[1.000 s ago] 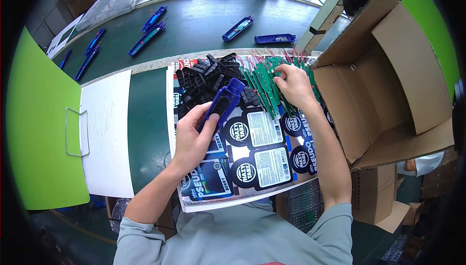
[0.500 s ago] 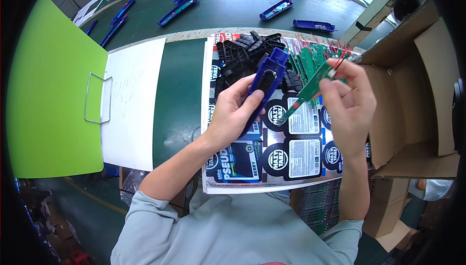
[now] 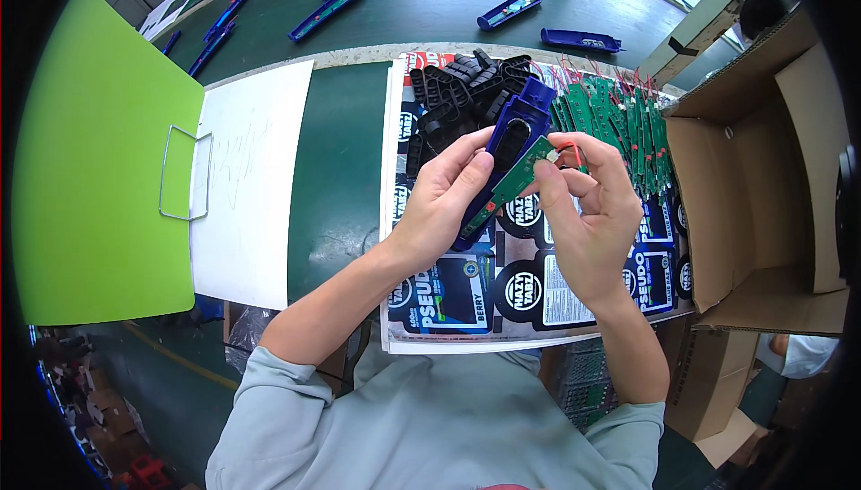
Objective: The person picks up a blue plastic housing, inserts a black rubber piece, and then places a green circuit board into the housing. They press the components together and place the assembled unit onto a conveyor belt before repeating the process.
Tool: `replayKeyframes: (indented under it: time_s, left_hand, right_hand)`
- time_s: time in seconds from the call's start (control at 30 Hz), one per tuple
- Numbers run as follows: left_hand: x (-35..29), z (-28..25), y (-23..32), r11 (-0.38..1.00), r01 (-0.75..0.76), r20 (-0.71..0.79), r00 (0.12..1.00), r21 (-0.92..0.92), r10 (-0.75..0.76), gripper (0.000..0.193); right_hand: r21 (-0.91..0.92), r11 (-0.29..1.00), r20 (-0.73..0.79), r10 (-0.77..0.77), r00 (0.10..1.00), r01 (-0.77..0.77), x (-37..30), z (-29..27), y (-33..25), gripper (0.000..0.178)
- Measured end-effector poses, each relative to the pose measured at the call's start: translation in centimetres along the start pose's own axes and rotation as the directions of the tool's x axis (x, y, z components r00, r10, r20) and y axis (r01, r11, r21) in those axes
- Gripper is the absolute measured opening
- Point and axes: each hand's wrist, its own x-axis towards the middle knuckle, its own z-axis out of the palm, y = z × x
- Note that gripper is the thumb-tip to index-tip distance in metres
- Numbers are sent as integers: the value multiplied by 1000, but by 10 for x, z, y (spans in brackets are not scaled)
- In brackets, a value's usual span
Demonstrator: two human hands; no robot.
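My left hand (image 3: 446, 187) grips a long blue plastic housing (image 3: 527, 106), tilted with its upper end away from me. A black oval part (image 3: 512, 142) sits inside the housing. Between the thumb and fingers of my right hand (image 3: 592, 212) is a narrow green circuit board (image 3: 517, 178) with red and black wires at its upper end. The board lies slantwise over the lower part of the housing; whether it touches it I cannot tell. Just beyond are a heap of black plastic parts (image 3: 442, 100) and a pile of green circuit boards (image 3: 619, 118) with red wires.
A printed sheet (image 3: 529, 333) covers the work surface. An open cardboard box (image 3: 762, 194) stands at the right. On the left are a green folder (image 3: 108, 167) and white paper (image 3: 242, 194). Several blue housings (image 3: 327, 13) lie along the far green bench (image 3: 421, 15).
My right hand has moved left and brought the circuit board from beside the housing to over it. My left hand still holds the housing, slightly farther right.
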Motion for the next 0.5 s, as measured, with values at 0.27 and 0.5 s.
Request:
replayKeyframes:
  time_s: [0.27,0.5]
  left_hand:
    - [0,0,0,999,-5,8,1000,39,4,43]
    - [0,-1,-3,997,-20,46,999,78,16,43]
  right_hand:
    - [-26,996,49,86,995,-84,1,-3,-2,24]
    - [-15,994,98,107,989,-106,10,-4,-3,21]
